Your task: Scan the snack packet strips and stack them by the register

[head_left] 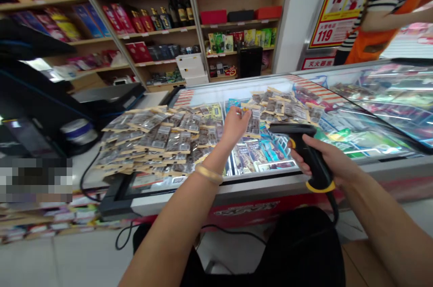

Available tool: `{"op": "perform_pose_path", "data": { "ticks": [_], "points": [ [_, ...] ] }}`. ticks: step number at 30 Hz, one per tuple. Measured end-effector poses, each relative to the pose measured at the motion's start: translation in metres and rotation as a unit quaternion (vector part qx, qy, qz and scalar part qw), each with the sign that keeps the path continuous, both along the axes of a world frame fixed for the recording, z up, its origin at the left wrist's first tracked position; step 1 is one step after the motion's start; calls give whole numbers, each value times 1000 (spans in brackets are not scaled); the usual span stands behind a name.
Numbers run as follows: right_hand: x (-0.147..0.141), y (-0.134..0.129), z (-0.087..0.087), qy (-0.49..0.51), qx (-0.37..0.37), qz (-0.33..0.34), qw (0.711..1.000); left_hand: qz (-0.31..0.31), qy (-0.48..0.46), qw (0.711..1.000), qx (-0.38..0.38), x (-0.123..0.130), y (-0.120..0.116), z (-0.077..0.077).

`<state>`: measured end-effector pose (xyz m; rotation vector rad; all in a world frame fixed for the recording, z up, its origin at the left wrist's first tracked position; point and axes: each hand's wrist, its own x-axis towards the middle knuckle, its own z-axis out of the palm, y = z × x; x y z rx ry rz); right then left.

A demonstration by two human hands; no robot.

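Note:
My left hand (pixel 236 123), a gold bangle (pixel 209 173) on its wrist, pinches the top edge of a small clear snack packet (pixel 253 123) over the glass top of a chest freezer. A black and yellow barcode scanner (pixel 314 158) is gripped in my right hand (pixel 329 156), its head turned left toward that packet. A large heap of similar packets (pixel 162 136) with tan edges lies to the left of my left hand. Behind the scanner, toward the far side of the glass, is a smaller pile of packets (pixel 284 105).
The chest freezer (pixel 189 201) holds colourful bags under its glass. The scanner's black cable (pixel 334 208) hangs down by my knees. At the left stands a dark checkout machine (pixel 30 84). Shelves (pixel 233 25) of boxes and bottles line the back. A person in an orange apron (pixel 375 43) stands far right.

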<state>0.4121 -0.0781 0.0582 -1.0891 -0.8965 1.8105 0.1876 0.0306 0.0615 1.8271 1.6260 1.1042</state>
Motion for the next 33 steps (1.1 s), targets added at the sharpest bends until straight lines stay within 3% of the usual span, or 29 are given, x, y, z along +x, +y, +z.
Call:
{"op": "perform_pose_path", "data": {
  "ticks": [3,7,11,13,16,19,26,33],
  "points": [
    [-19,15,10,27,33,25,999,70,-23,997,31,-34,-4,31],
    [-65,32,26,48,27,44,998,149,28,985,79,-100,-5,72],
    [-116,42,37,55,22,69,996,217,138,964,70,-160,-8,97],
    [-137,46,38,62,11,85,994,211,248,945,18,-177,-12,98],
    [-161,50,35,70,-14,102,992,144,431,887,-82,-189,-17,88],
    [-179,53,28,67,-24,118,990,88,500,849,-149,-194,-18,75],
    [-196,64,11,62,-41,115,991,77,523,843,-97,-199,-22,69],
    [-194,74,3,107,-60,134,983,71,517,846,-104,-199,-29,72]
  ]
}}
